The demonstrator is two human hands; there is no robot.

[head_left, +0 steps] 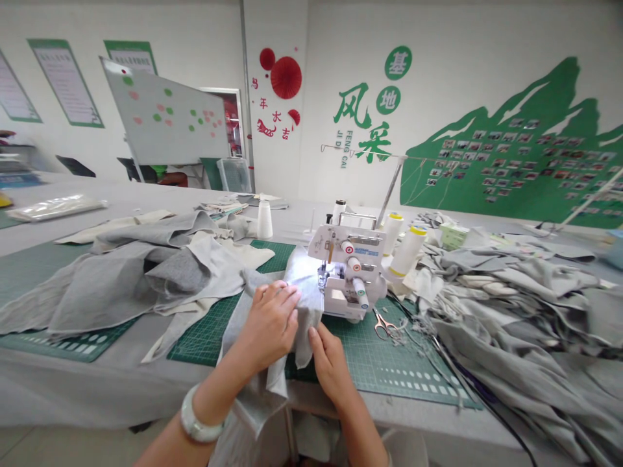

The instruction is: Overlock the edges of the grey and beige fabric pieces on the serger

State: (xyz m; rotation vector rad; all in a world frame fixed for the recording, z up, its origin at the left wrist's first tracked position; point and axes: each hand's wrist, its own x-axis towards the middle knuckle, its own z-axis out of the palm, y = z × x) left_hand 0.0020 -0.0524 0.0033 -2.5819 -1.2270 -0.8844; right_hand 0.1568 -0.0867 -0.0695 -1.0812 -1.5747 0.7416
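A piece of light grey fabric [304,305] runs under the lit needle area of a white overlock sewing machine [345,266] and drapes over the table's front edge. My left hand [270,324], with a pale bangle at its wrist, is on top of the fabric left of the machine. Its fingers are bent and close together, gripping the cloth. Just below the machine, my right hand [331,360] pinches the fabric's right edge between thumb and fingers. The cloth partly hides the fingertips of both hands.
Small scissors [384,324] and thread scraps lie right of the machine on a green cutting mat [413,363]. Grey fabric heaps up at right [525,324] and left [131,279]. Thread cones [409,253] stand behind the machine; another white cone [265,220] stands at left.
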